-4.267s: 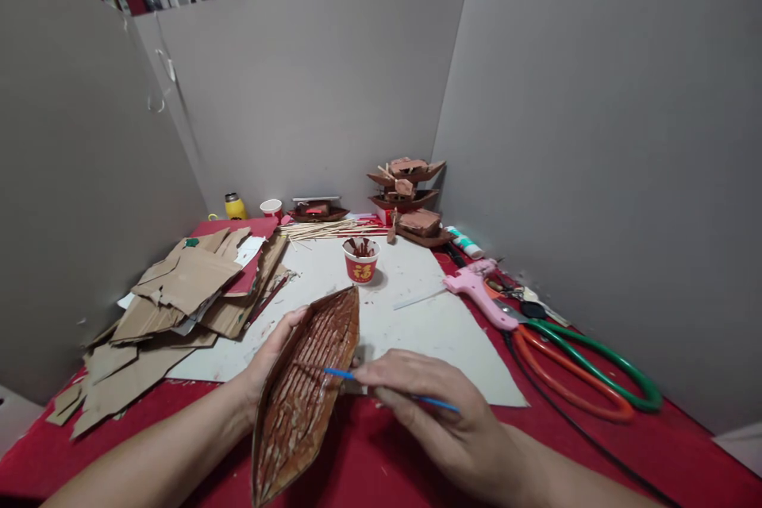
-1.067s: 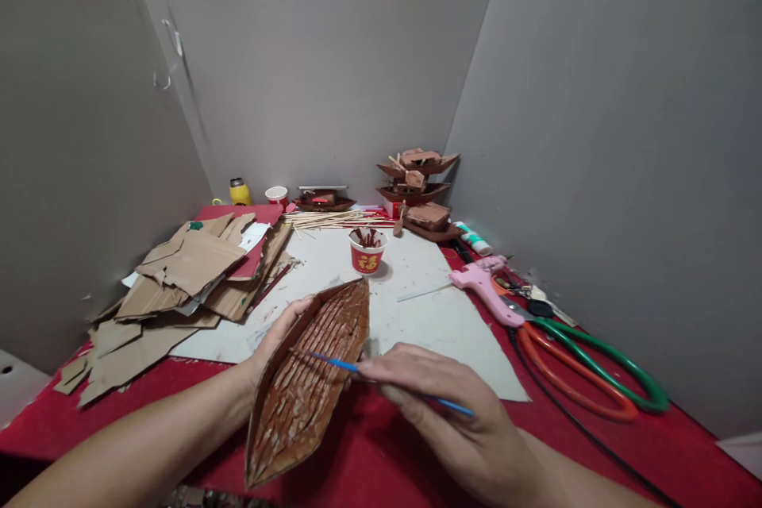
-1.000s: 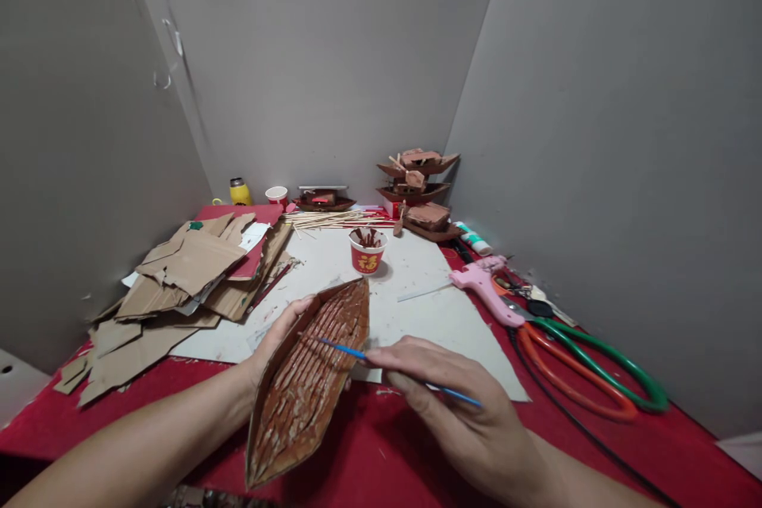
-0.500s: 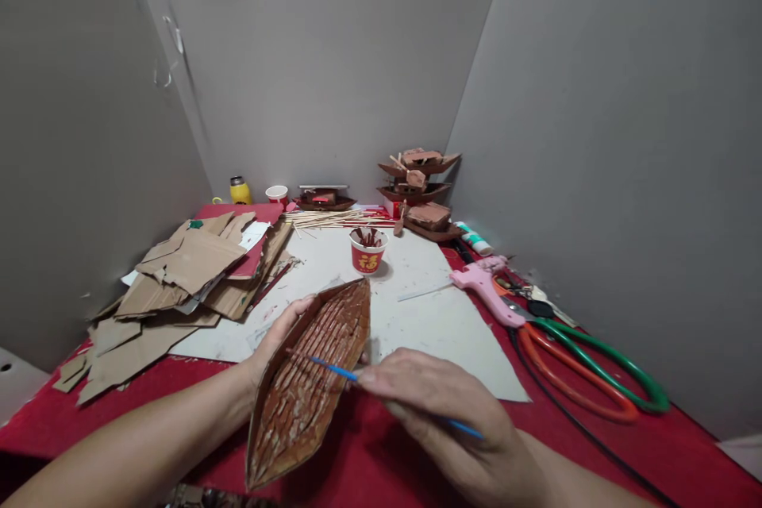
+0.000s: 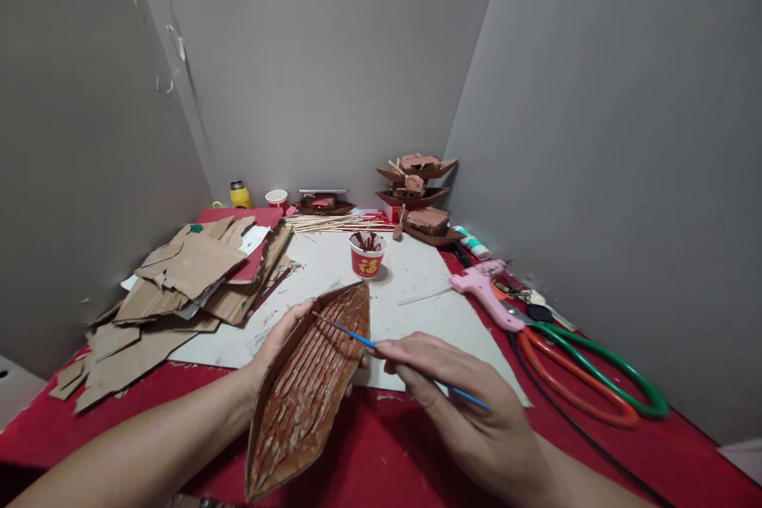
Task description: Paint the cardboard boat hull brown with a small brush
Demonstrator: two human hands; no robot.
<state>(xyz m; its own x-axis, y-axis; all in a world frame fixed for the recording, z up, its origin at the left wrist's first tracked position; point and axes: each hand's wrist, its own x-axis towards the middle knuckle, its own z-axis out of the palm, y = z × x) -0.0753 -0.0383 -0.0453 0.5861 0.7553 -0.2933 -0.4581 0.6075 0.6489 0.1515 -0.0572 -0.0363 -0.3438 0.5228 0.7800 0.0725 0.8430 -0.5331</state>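
Note:
A cardboard model boat [image 5: 309, 389] is tilted up in front of me, its ridged inside coated in wet brown paint. My left hand [image 5: 277, 345] grips it from the left and beneath, with most fingers hidden behind the hull. In my right hand [image 5: 458, 397] a thin blue paintbrush [image 5: 360, 339] is pinched, its tip at the boat's inner left wall near the upper end. Beyond the boat stands a red paper cup [image 5: 367, 257] with brown paint smeared around its inside.
Torn cardboard [image 5: 190, 262] is heaped at left. Brown model boats [image 5: 417, 194] stand at the back right, another boat [image 5: 325, 204] at back centre beside thin sticks [image 5: 333, 222]. To the right lie a pink glue gun [image 5: 485, 290] and scissors [image 5: 595, 373] with green and orange handles.
My right hand has moved the brush tip up along the boat, toward its far end and inner left wall. The left hand keeps its hold; the view has shifted slightly.

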